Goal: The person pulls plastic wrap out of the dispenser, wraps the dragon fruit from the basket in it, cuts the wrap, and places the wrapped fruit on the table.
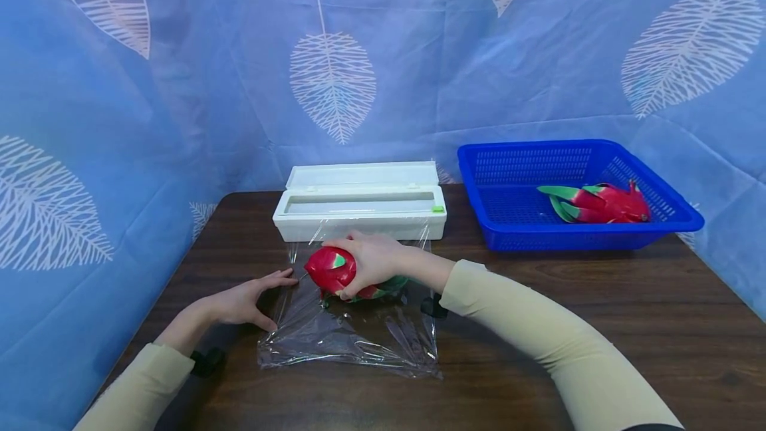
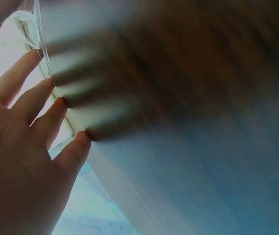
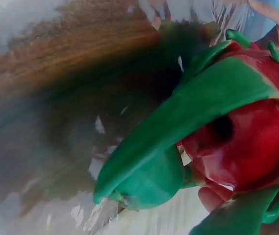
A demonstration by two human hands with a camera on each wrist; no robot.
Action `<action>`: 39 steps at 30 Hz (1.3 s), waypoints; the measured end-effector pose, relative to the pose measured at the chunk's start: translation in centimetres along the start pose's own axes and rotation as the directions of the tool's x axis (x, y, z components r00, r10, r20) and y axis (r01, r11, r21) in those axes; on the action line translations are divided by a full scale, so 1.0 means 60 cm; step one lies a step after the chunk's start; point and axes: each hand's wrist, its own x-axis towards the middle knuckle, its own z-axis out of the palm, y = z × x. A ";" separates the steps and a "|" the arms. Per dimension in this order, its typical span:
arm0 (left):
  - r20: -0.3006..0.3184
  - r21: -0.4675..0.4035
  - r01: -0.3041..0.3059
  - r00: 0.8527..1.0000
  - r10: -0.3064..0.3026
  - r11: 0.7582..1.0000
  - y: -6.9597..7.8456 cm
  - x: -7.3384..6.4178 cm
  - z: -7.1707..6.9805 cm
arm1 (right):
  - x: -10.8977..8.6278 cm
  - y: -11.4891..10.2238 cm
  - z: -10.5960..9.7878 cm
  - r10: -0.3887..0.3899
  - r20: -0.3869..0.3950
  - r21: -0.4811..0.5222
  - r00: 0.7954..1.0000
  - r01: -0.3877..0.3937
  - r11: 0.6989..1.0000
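A red dragon fruit [image 1: 330,269] with green leaf tips lies over a sheet of clear plastic wrap [image 1: 353,344] on the table. My right hand [image 1: 374,261] grips it from above, thumb on the near side and fingers on the far side. In the right wrist view the dragon fruit [image 3: 247,142] shows its red skin and long green leaves up close. At the wrap's left edge my left hand [image 1: 242,301] rests with fingers spread. The fingertips of the left hand [image 2: 26,132] touch the table by the film's edge in the left wrist view.
Behind the fruit stands a white cling-film box [image 1: 359,225] with its lid up; the wrap runs from its front. A blue basket [image 1: 574,239] at the back right holds another dragon fruit [image 1: 610,205]. A leaf-patterned blue cloth [image 1: 395,72] hangs behind the brown table [image 1: 509,364].
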 end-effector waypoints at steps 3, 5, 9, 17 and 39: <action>0.003 -0.002 -0.004 1.000 0.004 1.000 0.002 -0.001 0.000 | -0.003 -0.001 0.003 0.003 -0.009 -0.013 1.000 -0.003 1.000; 0.004 -0.005 -0.006 1.000 0.006 1.000 0.004 -0.001 0.000 | -0.005 -0.001 0.006 0.008 -0.015 -0.024 1.000 -0.009 1.000; 0.005 -0.013 -0.001 1.000 0.001 1.000 0.006 -0.003 0.000 | -0.011 0.000 0.010 0.019 -0.021 -0.032 1.000 -0.019 0.999; 0.007 -0.009 -0.023 1.000 0.023 1.000 0.003 -0.005 0.002 | -0.020 0.008 0.000 0.012 0.021 -0.004 1.000 -0.012 1.000; -0.050 0.033 -0.053 0.997 0.054 0.998 -0.007 -0.010 -0.003 | -0.091 0.052 -0.063 0.004 0.023 0.089 1.000 -0.006 0.996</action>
